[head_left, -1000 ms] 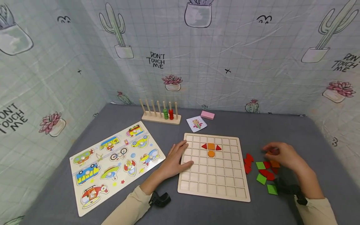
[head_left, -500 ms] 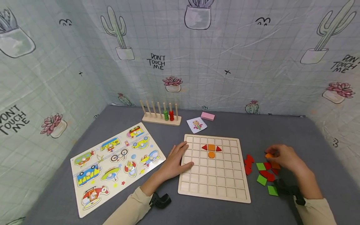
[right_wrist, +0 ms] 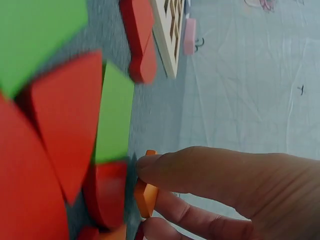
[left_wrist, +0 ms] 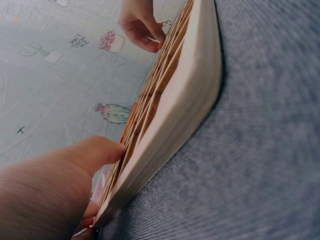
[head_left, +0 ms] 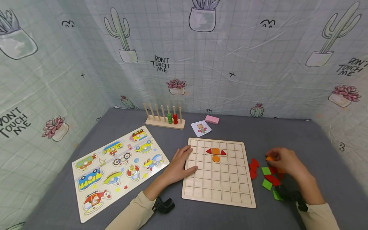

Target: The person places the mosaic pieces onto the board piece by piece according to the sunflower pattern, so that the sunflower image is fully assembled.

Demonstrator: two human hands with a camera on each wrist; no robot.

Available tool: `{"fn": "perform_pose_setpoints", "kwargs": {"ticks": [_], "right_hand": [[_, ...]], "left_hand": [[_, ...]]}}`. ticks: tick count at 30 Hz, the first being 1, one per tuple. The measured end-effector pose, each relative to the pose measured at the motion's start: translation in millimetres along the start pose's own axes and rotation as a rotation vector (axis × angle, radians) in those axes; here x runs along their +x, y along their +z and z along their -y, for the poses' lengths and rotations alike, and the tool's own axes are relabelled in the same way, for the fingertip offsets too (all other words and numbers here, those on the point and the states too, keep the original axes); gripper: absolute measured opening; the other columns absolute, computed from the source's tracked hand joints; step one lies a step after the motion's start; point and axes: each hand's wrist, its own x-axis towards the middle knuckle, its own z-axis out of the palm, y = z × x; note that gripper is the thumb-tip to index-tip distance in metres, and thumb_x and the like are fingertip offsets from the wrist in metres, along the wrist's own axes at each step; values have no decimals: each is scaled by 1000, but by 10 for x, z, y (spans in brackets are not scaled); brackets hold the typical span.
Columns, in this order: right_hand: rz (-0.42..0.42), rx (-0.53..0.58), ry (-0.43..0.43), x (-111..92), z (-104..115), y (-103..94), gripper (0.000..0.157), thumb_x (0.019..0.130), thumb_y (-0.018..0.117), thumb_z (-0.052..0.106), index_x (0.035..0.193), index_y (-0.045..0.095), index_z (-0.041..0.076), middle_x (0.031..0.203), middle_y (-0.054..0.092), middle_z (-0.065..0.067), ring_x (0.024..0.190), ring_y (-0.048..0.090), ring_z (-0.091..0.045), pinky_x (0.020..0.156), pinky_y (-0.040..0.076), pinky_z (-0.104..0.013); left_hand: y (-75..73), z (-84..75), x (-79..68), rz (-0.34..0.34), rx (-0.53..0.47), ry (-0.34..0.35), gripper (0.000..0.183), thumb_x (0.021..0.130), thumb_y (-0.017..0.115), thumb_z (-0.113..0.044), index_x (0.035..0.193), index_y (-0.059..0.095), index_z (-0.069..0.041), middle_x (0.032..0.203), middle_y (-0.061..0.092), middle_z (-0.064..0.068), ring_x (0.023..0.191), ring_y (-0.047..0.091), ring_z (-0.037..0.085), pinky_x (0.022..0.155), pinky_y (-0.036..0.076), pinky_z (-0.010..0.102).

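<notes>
In the head view my left hand [head_left: 179,164] rests on the left edge of a wooden grid board [head_left: 218,198], its thumb on the grid and the fingers extended. The left wrist view has the same thumb [left_wrist: 102,150] touching the grid near the rim. My right hand [head_left: 284,161] pinches an orange piece [right_wrist: 146,197] between thumb and fingers, low beside the loose tiles; its exact shape is partly hidden. On the board sit an orange square [head_left: 216,151], an orange round piece [head_left: 216,158] and two red triangles [head_left: 223,152].
Loose red pieces [head_left: 253,167] and green squares [head_left: 267,184] lie right of the board, some under my right hand. Behind it are a pattern card [head_left: 201,128], a pink block [head_left: 212,119] and a peg stand [head_left: 165,122]. A vehicle puzzle [head_left: 120,175] lies left.
My right hand, among the loose pieces, has shifted a little to the left with the orange piece. The lowest green square has tilted. My left hand stays on the board.
</notes>
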Motion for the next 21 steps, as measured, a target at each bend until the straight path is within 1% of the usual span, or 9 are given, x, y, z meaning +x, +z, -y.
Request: {"fn": "perform_pose_setpoints", "kwargs": {"ticks": [4, 7, 11, 14, 17, 21], "right_hand": [[19, 17, -12, 10, 83, 35, 21, 84, 70, 4, 101, 69, -8, 92, 67, -19, 70, 55, -18, 58, 48, -33], [15, 18, -37, 12, 134, 58, 21, 84, 70, 4, 101, 69, -7, 89, 66, -14, 64, 51, -13, 54, 44, -29], [-6, 26, -77, 10, 197, 63, 20, 84, 71, 5, 101, 70, -5, 78, 59, -4, 56, 41, -9, 49, 37, -27], [-7, 52, -92, 1, 261, 66, 21, 85, 72, 5, 103, 70, -5, 74, 52, -1, 53, 38, -8, 48, 35, -26], [-11, 79, -117, 3, 343, 89, 21, 85, 73, 5, 104, 70, -4, 80, 57, -5, 57, 43, -6, 48, 38, -25], [-23, 106, -178, 25, 478, 149, 20, 83, 74, 4, 102, 71, -2, 95, 64, -11, 63, 49, -4, 51, 42, -24]], "left_hand": [[1, -7, -6, 1, -2, -1, 72, 91, 67, -32, 147, 37, 1, 156, 28, 16, 146, 23, 30, 120, 8, 51], [4, -7, -7, 0, -4, 1, 72, 91, 67, -32, 147, 37, 1, 156, 29, 16, 146, 23, 30, 120, 8, 51], [10, -3, -3, -2, 1, 1, 72, 91, 67, -32, 148, 37, 1, 157, 28, 16, 146, 23, 29, 120, 8, 50], [13, 5, 0, 2, 4, 2, 72, 91, 66, -33, 148, 36, 0, 157, 28, 16, 146, 23, 29, 121, 8, 50], [17, 16, 0, 4, 4, 1, 72, 91, 67, -33, 148, 36, 0, 157, 28, 15, 146, 23, 29, 121, 8, 50], [19, 27, 0, 0, 7, 0, 72, 91, 67, -33, 148, 37, 0, 156, 29, 15, 146, 23, 29, 120, 8, 50]]}}
